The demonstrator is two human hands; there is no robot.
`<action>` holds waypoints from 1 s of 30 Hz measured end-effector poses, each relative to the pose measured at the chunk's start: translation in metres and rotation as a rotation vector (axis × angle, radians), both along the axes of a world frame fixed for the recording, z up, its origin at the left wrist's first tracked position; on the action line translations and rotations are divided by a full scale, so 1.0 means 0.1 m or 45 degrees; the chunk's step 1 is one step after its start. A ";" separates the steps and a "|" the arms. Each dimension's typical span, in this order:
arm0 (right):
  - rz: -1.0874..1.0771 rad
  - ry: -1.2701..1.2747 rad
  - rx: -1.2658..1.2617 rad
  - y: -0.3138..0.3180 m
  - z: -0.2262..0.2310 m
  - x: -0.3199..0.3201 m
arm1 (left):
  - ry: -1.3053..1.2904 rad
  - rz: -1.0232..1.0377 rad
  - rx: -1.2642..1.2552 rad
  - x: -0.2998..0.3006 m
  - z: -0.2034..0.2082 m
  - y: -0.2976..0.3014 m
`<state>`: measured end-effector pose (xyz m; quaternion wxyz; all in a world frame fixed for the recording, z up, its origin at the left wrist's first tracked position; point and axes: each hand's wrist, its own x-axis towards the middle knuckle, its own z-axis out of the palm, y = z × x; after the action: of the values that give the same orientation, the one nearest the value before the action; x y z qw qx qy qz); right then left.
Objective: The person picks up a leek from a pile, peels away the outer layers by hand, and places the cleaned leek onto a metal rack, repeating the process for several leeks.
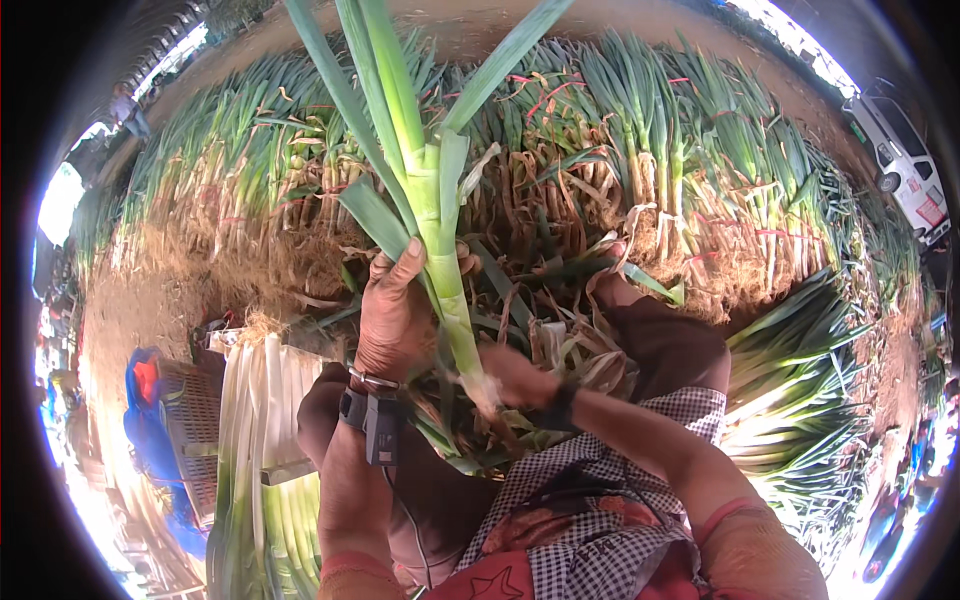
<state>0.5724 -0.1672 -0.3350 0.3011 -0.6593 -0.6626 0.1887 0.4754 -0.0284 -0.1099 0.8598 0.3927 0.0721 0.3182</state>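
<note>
A large leek (pixel 428 200) stands tilted before me, green leaves spreading at the top and its pale root end low by my lap. My left hand (pixel 393 315) is closed around the middle of its stalk, thumb lying along the front. Beside the root end is my right hand (pixel 515 376), blurred by motion, with its fingers partly hidden, so I cannot tell whether they grip anything. Stripped leaves and dry husks (pixel 565 345) lie heaped beyond my hands, between my legs.
Bundled leeks (pixel 650 150) with roots stand in a long row across the far side. Cleaned leeks (pixel 262 400) are stacked at my left, near a woven basket (pixel 195 430) and blue plastic (pixel 150 440). More leeks (pixel 800 370) lie at my right. A white vehicle (pixel 905 165) stands far right.
</note>
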 end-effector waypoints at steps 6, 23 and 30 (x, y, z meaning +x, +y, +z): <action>0.240 -0.482 -0.663 -0.54 0.46 -0.20 | 0.025 0.205 0.077 -0.40 -0.04 0.39; -0.301 0.691 0.244 -0.39 1.39 -0.42 | -0.007 0.095 -0.212 -0.20 0.19 -0.30; -0.276 0.849 0.168 -0.53 1.58 -0.31 | -0.108 0.079 -0.221 -0.12 0.34 -0.49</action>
<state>0.5413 -0.2201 -0.1772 0.5609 -0.6071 -0.4649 0.3174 0.4632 -0.0772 -0.0757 0.8827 0.3006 0.0751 0.3534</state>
